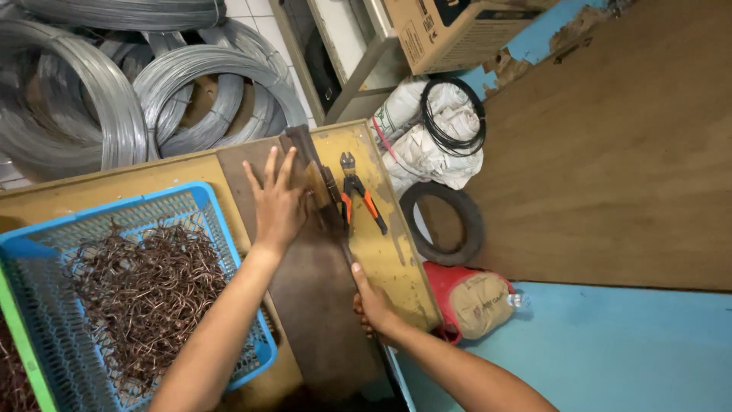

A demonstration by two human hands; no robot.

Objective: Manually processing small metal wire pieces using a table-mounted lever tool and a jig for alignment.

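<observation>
- Two hands work a hinged cutting lever point(324, 191) on the yellow counter point(381, 252), along its right edge.
- Blue basket point(229, 229) of bent copper-coloured wire pieces point(145, 290) sits at the counter's left.
- Dark board point(320, 305): keep it pinned flat.
- Left hand point(278, 202), fingers spread open, presses down, holding nothing.
- Right hand point(372, 305), fingers closed on the lever's handle; a steady, straight pull seems best.
- Orange-handled cutters point(358, 197) lie beside the lever.

Worn yellow workbench point(381, 252) carrying a dark metal plate point(320, 305) down its middle, orange-handled cutters point(358, 197) just right of the plate, and a blue mesh basket point(206, 200) of tangled brown wire pieces point(145, 297) at left.
</observation>
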